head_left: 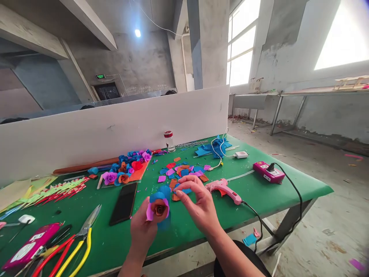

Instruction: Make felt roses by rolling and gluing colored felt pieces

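Note:
My left hand [142, 227] is closed round a paper flower [159, 207] with a brown centre and pink and blue outer petals. Just right of the flower, my right hand [197, 204] is raised with thumb and forefinger curved close together; whether anything is between the fingertips is too small to tell. Beyond both hands lie scattered petal pieces [162, 179] in blue, pink and orange. A pink glue gun [226, 190] rests on the green table [305, 185], to the right of my right hand.
Finished paper flowers [123, 177] lie at the back left, near a black phone [123, 204]. Pliers [89, 223] are at the front left. A glass jar [170, 142], blue paper [219, 148] and a pink power strip [268, 172] stand or lie farther back. A white panel [115, 130] borders the table.

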{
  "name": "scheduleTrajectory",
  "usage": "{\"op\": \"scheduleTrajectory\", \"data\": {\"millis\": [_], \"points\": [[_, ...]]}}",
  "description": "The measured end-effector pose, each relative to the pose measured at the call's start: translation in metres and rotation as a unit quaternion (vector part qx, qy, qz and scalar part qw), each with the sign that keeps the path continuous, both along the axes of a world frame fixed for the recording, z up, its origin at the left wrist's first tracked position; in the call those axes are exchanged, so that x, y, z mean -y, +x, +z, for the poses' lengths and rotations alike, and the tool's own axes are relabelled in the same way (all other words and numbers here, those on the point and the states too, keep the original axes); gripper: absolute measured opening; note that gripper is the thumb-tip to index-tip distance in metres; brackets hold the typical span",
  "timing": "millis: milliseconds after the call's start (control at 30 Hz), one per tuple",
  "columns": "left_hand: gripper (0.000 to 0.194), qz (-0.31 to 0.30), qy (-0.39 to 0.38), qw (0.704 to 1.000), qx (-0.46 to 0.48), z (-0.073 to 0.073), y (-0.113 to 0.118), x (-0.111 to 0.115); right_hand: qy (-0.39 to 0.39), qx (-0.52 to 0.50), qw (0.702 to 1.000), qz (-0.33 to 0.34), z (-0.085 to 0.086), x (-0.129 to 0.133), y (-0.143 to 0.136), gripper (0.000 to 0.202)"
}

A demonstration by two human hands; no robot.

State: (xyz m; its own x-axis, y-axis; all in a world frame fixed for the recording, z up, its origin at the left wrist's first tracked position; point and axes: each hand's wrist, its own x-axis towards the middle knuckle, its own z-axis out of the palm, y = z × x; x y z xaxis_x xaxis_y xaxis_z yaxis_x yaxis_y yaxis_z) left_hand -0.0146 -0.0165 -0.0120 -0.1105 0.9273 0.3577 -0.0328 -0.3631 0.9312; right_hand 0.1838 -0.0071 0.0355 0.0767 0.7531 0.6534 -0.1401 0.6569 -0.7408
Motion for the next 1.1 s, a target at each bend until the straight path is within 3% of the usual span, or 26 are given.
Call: {"op": "scheduleTrajectory", "data": {"millis": [67, 133, 200, 300, 433, 700, 833, 900, 967, 1100], "points": [[0.015, 0.068, 0.090, 0.988, -0.104, 0.002, -0.001, 0.001, 0.006, 0.041, 0.999, 0.009, 0.003, 0.004, -0.001, 0.012], [0.013, 0.123, 0.214, 0.939, -0.240, 0.007, 0.000, 0.001, -0.004, 0.066, 0.997, 0.029, 0.004, 0.005, -0.003, 0.012], [0.014, 0.133, 0.310, 0.883, -0.327, 0.012, 0.002, 0.001, -0.019, 0.078, 0.996, 0.050, 0.003, 0.004, -0.004, 0.013], [0.015, 0.132, 0.369, 0.835, -0.387, 0.017, 0.003, 0.000, -0.038, 0.083, 0.992, 0.086, 0.003, 0.003, -0.002, 0.013], [0.015, 0.143, 0.385, 0.815, -0.410, 0.018, 0.007, -0.001, -0.062, 0.076, 0.988, 0.123, 0.004, 0.001, 0.001, 0.009], [0.011, 0.168, 0.361, 0.826, -0.399, 0.010, 0.008, -0.003, -0.069, 0.085, 0.990, 0.088, 0.001, -0.001, 0.004, 0.015], [0.008, 0.227, 0.328, 0.831, -0.389, 0.010, 0.008, -0.004, -0.106, 0.021, 0.993, 0.054, -0.008, -0.009, 0.003, 0.020], [0.007, 0.265, 0.279, 0.853, -0.352, 0.010, 0.011, -0.004, -0.154, -0.029, 0.987, 0.047, -0.019, -0.015, -0.001, 0.023], [0.007, 0.276, 0.202, 0.896, -0.284, 0.010, 0.016, -0.005, -0.189, -0.065, 0.979, 0.040, -0.031, -0.022, -0.008, 0.027], [0.018, 0.217, 0.038, 0.969, -0.112, 0.012, 0.031, -0.007, -0.224, -0.085, 0.967, 0.090, -0.047, -0.025, -0.024, 0.033]]}}
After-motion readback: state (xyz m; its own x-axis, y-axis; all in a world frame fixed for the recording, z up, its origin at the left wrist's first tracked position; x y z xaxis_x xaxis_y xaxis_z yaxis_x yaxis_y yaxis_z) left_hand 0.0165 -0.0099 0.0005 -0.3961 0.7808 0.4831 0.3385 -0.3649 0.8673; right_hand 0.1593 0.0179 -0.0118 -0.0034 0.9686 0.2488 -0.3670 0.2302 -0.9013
